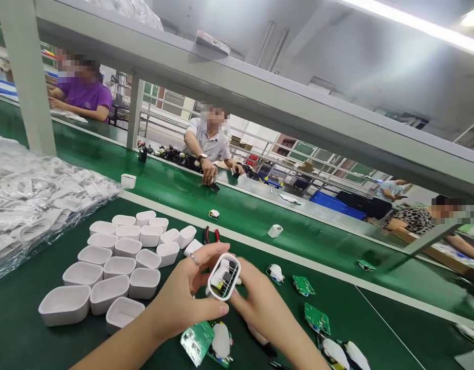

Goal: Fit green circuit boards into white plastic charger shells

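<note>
Both bare hands sit closest to the head camera, low over the green conveyor belt [152,288]. The left hand [183,293], a ring [195,259] on one finger, is curled around one side of a white plastic adapter shell [223,276]. The right hand [263,313] is partly closed on its other side, so the shell is held up between them, clear of the belt. The shell stands tilted, its open end facing the camera. Inside that white rim, a small circuit board [224,277] carries yellow and black components, packed tight and not sharp enough to identify.

Left of the hands, empty white shells [121,257] stand open side up in a loose cluster, beside a clear plastic bag of white parts [40,200] at the belt's left edge. Red-handled pliers [211,235] lie just beyond the held shell. Green circuit boards [303,285] are scattered right of the right hand, and another board [197,341] lies beneath the left wrist. Past a white divider strip [260,244], a second green belt runs on, and a co-worker in a grey shirt [208,144] reaches across its far edge.
</note>
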